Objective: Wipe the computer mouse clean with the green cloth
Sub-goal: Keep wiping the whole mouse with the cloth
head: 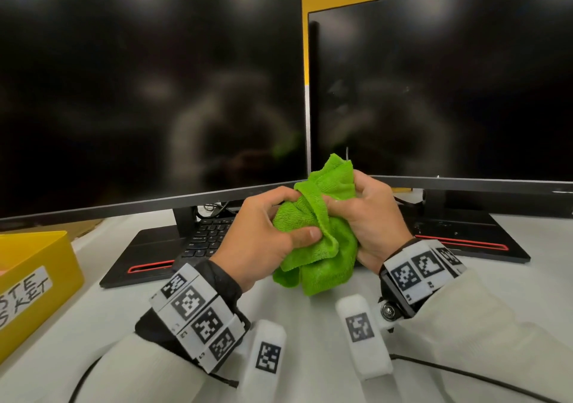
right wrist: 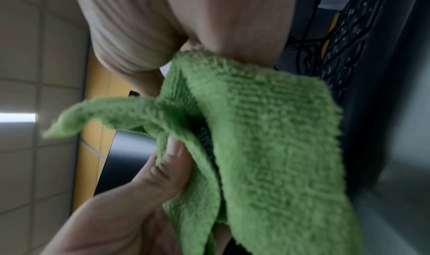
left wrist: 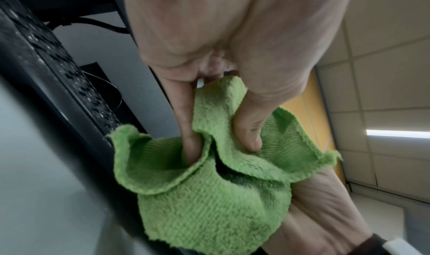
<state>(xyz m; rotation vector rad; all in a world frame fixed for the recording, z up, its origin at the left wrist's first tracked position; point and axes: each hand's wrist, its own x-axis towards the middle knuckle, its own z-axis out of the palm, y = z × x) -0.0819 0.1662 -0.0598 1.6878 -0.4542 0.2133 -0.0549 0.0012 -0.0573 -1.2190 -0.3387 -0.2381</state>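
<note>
While both hands are raised above the white desk [head: 310, 325], the green cloth [head: 322, 235] sits bunched between them. Left hand [head: 263, 235]: fingers and thumb curled round the cloth. Right hand [head: 372, 216]: fingers curled into the cloth's upper folds. Computer mouse: only a dark sliver [right wrist: 206, 139] shows between the folds, wrapped inside the cloth. Behind: two dark monitors [head: 148, 98], a black keyboard [head: 210, 232]. Left edge: yellow bin [head: 46, 275], labelled.

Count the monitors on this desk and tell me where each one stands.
2. The left monitor stands behind the keyboard, ahead of the left hand. The right monitor stands beside it, behind the right hand. More may lie outside the frame.
</note>
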